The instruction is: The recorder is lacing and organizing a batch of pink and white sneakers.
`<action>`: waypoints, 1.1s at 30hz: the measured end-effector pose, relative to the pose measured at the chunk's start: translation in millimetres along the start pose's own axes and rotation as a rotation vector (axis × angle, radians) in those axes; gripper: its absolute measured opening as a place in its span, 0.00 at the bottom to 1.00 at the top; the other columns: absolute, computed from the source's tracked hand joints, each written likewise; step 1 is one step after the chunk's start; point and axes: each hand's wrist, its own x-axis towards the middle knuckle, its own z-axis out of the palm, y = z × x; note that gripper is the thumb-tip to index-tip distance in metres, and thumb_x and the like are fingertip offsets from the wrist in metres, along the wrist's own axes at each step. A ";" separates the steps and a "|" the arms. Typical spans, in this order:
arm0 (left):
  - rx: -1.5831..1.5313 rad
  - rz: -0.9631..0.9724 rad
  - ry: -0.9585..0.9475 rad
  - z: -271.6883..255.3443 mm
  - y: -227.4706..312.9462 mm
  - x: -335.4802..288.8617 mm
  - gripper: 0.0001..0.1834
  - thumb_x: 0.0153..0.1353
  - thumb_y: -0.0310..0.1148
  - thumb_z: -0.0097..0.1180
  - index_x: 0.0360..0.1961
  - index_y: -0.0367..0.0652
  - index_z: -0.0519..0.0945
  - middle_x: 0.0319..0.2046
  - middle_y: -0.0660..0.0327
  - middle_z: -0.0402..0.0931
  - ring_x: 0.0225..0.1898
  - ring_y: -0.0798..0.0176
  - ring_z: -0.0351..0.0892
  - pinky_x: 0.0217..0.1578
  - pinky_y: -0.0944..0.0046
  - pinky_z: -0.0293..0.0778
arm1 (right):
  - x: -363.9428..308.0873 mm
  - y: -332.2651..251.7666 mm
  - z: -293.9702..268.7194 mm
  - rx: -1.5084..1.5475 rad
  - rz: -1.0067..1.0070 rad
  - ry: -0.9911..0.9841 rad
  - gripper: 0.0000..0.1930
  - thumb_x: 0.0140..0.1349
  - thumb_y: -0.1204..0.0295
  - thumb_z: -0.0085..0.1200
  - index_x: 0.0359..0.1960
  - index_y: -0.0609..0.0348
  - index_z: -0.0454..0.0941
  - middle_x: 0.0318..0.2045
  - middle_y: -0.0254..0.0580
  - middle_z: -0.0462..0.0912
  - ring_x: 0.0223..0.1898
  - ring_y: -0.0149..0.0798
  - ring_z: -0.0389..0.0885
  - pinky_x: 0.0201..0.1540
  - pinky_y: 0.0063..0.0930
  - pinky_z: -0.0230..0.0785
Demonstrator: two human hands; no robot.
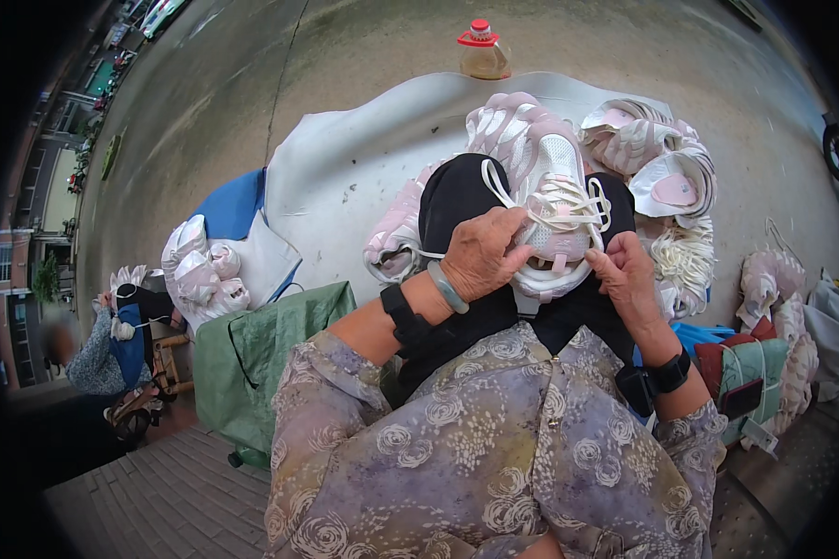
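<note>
A pink-and-white sneaker upper (555, 158) lies over my lap, its heel opening toward me. White shoelace (565, 207) runs across its front in rows, with loose loops at both sides. My left hand (487, 247) is closed at the left edge of the lacing, fingers curled and a lace loop rising beside them. On the right edge of the opening, my right hand (630, 275) pinches with thumb and forefinger by the lace; the exact pinch point is partly hidden. More pink-and-white uppers (508, 121) lie behind this one.
Stacked uppers (657, 154) and a bundle of white laces (682, 253) lie at my right on a white sheet (336, 177). A green bag (261, 349) stands at left, a red-capped bottle (483, 56) beyond the sheet. Another person (107, 345) sits far left, near more uppers (205, 270).
</note>
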 end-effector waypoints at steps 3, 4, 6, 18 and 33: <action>0.120 -0.050 0.004 -2.4 2.7 -1.8 0.20 0.42 0.31 0.60 0.37 0.38 0.70 0.22 0.57 0.70 0.21 0.59 0.71 0.22 0.65 0.69 | -3.5 -17.9 4.9 -0.273 -0.362 0.137 0.12 0.49 0.68 0.58 0.24 0.59 0.66 0.15 0.37 0.70 0.15 0.29 0.69 0.16 0.22 0.57; 0.186 -0.045 -0.001 -2.1 3.4 -3.1 0.18 0.43 0.32 0.59 0.36 0.38 0.70 0.21 0.56 0.70 0.21 0.58 0.72 0.22 0.63 0.69 | -3.8 -25.5 9.7 -0.320 -0.548 0.179 0.11 0.47 0.69 0.58 0.23 0.58 0.68 0.15 0.38 0.70 0.15 0.33 0.70 0.16 0.25 0.57; 0.254 -0.037 -0.007 -0.8 4.1 -4.7 0.16 0.44 0.33 0.57 0.34 0.38 0.70 0.21 0.55 0.70 0.22 0.56 0.72 0.22 0.62 0.69 | -0.8 -37.7 23.4 -0.428 -0.663 0.179 0.07 0.45 0.71 0.57 0.23 0.56 0.70 0.19 0.39 0.71 0.19 0.39 0.71 0.20 0.29 0.59; 0.111 -0.029 -0.024 7.5 -9.6 -1.1 0.06 0.49 0.30 0.47 0.26 0.38 0.69 0.20 0.52 0.69 0.25 0.51 0.72 0.26 0.58 0.69 | 32.8 -30.0 63.8 -0.762 -0.904 0.062 0.03 0.43 0.71 0.49 0.19 0.54 0.69 0.19 0.36 0.68 0.24 0.37 0.70 0.27 0.30 0.58; 0.157 -0.101 -0.069 2.3 6.5 -3.8 0.10 0.48 0.28 0.52 0.34 0.39 0.73 0.19 0.55 0.68 0.22 0.53 0.70 0.22 0.61 0.67 | -46.4 32.7 -76.8 -0.423 -0.621 0.249 0.05 0.40 0.80 0.55 0.18 0.59 0.70 0.16 0.37 0.68 0.19 0.40 0.65 0.23 0.30 0.54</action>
